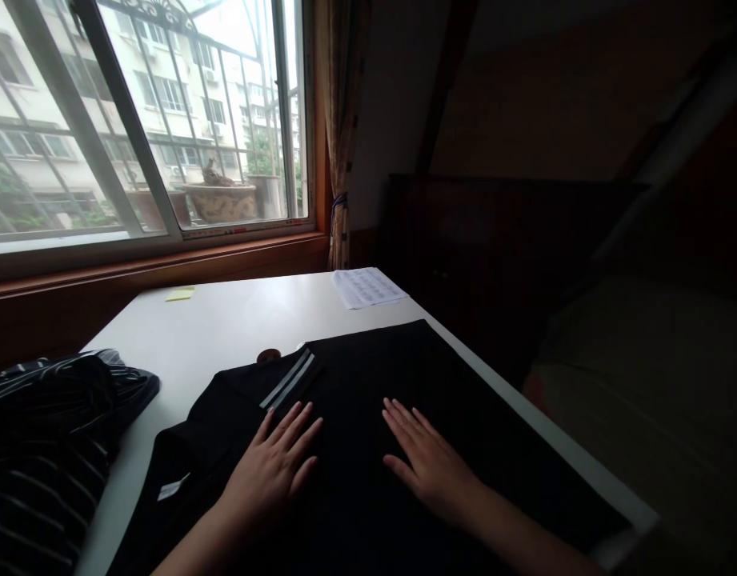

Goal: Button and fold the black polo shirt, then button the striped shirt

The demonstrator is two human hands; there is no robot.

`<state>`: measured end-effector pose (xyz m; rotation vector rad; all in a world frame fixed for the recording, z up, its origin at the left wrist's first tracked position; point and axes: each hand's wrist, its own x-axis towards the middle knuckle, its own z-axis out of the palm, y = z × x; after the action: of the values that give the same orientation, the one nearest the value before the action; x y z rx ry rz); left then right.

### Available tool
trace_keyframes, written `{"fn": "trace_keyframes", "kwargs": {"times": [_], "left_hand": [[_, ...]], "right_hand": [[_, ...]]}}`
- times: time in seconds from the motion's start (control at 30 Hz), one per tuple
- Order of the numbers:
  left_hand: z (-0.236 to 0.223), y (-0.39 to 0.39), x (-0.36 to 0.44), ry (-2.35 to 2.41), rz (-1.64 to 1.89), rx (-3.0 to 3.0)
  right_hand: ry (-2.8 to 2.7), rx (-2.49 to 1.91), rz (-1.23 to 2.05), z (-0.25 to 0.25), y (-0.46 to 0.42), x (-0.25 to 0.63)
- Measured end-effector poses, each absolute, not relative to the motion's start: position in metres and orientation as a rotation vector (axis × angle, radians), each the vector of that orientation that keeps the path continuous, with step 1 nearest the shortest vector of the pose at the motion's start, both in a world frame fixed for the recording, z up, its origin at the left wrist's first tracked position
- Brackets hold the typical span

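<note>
A black garment (356, 368) is spread over the near part of the white table. Light grey stripes (287, 378) cross it near its far left edge, and a small white label (172, 486) shows at its left side. My left hand (275, 456) rests palm down on the cloth just below the stripes, fingers spread. My right hand (425, 460) lies flat on the garment to the right, its fingers stretched out and the thumb apart. Neither hand grips the fabric. The garment's near end runs out of view, and its folds are hard to make out in the dark cloth.
On the left, dark striped clothing (50, 448) hangs over the edge of the white table (224, 320). Printed papers (368, 288) and yellow sticky notes (180, 294) lie at the far end. A small round brown object (268, 356) sits beside the garment. Beyond stands a window (194, 120).
</note>
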<state>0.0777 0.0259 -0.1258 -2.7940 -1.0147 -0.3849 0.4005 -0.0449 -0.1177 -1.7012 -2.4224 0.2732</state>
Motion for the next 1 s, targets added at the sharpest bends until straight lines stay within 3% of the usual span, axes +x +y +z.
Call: {"fn": "trace_keyframes", "kwargs": {"times": [0.27,0.4,0.6,0.83,1.0], "left_hand": [[-0.128,0.026,0.077,-0.995,-0.414,-2.787],[-0.129,0.026,0.077,-0.999,-0.419,-2.784],[-0.128,0.026,0.077,-1.005,-0.386,-2.801],[-0.128,0.026,0.077,-1.023,-0.351,-2.801],[-0.129,0.027,0.077,-1.005,-0.376,-2.791]], "right_hand": [[-2.07,-2.22,0.029,-0.136,-0.039,0.575],[-2.0,-2.333,0.003,-0.133,-0.038,0.62],[-1.937,-2.23,-0.144,-0.107,-0.027,0.543],[-2.472,-1.529,0.339,-0.097,-0.079,0.385],[-2.46,-1.597,0.405,-0.105,-0.089,0.403]]}}
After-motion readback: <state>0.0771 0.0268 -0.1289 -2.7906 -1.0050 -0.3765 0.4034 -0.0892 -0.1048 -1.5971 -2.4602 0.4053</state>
